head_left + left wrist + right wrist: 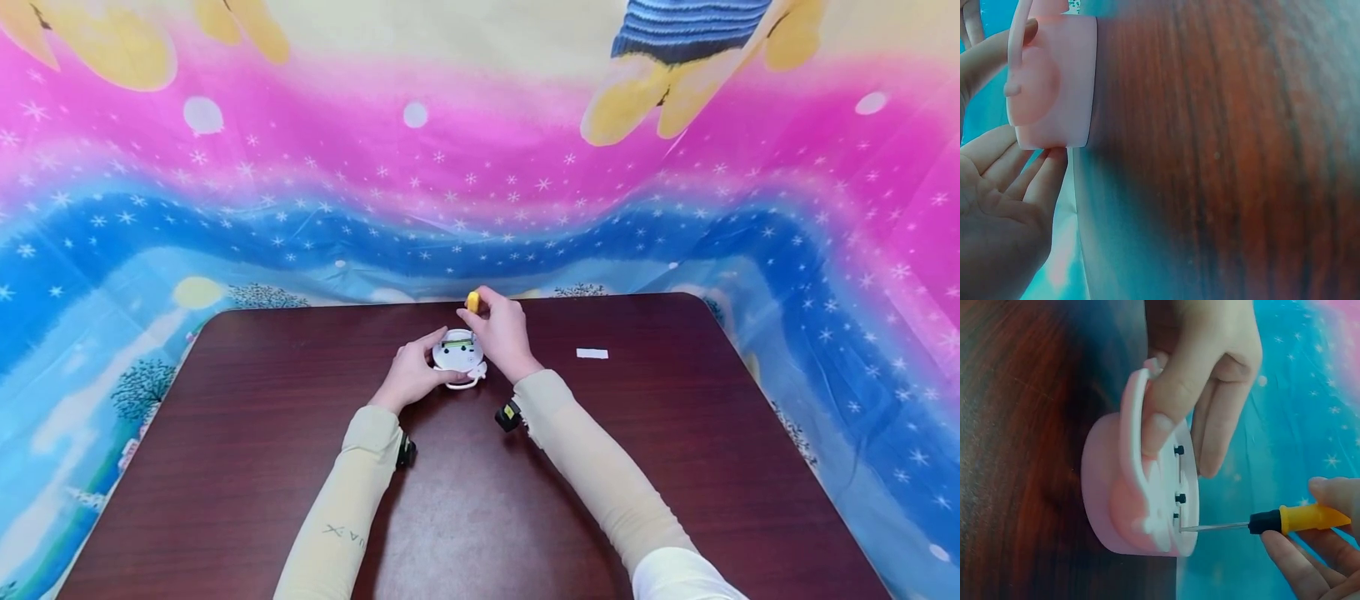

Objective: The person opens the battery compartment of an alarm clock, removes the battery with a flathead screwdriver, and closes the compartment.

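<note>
A round pale pink-and-white plastic case with a curved handle stands on the dark table, its open face up. Black knob-like parts and a greenish strip show on that face. My left hand grips the case from the left, thumb over the near side and fingers along the far side. In my right hand, thumb and fingers pinch the yellow-and-black handle of a screwdriver. Its thin metal shaft points down, with the tip at the case's face near the rim.
A small white rectangular piece lies on the table to the right of my hands. Black wrist cameras sit at both cuffs. A colourful printed cloth hangs behind the table's far edge and along its sides.
</note>
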The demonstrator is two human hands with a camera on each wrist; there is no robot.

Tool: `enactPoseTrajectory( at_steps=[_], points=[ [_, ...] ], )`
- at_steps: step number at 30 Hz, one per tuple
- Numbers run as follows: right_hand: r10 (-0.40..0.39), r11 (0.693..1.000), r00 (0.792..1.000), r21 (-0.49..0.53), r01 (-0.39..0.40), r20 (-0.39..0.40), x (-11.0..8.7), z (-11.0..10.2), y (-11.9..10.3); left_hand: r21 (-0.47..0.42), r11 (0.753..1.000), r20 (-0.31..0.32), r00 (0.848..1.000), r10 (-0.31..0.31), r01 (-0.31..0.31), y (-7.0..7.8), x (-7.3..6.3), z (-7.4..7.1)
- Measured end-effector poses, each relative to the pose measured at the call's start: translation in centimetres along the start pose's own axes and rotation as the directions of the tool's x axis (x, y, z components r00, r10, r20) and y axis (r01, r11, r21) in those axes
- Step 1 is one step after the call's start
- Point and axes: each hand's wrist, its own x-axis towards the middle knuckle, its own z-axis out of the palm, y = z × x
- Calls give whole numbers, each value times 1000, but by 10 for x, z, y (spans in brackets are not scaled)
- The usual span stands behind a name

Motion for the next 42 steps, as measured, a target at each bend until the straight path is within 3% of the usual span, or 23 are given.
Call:
enactPoseTrajectory(
  at_steps=[6,12,15,19,26,34,39,42],
  points=[
    [103,984,994,147,-95,-44,-4,0,8,-5,1000,-3,1000,-3,3,-1,0,0],
    [181,936,983,313,-160,-37,-8,-4,18,-9,1000,-2,1000,-10,10,-1,1,0],
    [229,895,973,397,-205,-14,-9,-7,23,-16,1000,2,1000,-12,12,-1,1,1],
    [302,798,953,542,-263,17,-8,-8,34,-39,999,10,1000,-11,12,0,1,1],
    [434,572,897,743,-346,83,-12,-9,56,-46,999,11,1000,-15,15,-1,2,1],
    [503,403,852,833,-378,143,-17,-7,68,-38,999,21,1000,-18,19,-1,1,2],
    [518,345,840,858,-380,164,-20,-7,73,-46,999,18,1000,-19,20,-1,1,2],
    [552,261,807,876,-406,210,-23,-7,77,-45,999,15,1000,-19,19,0,1,2]
  ],
)
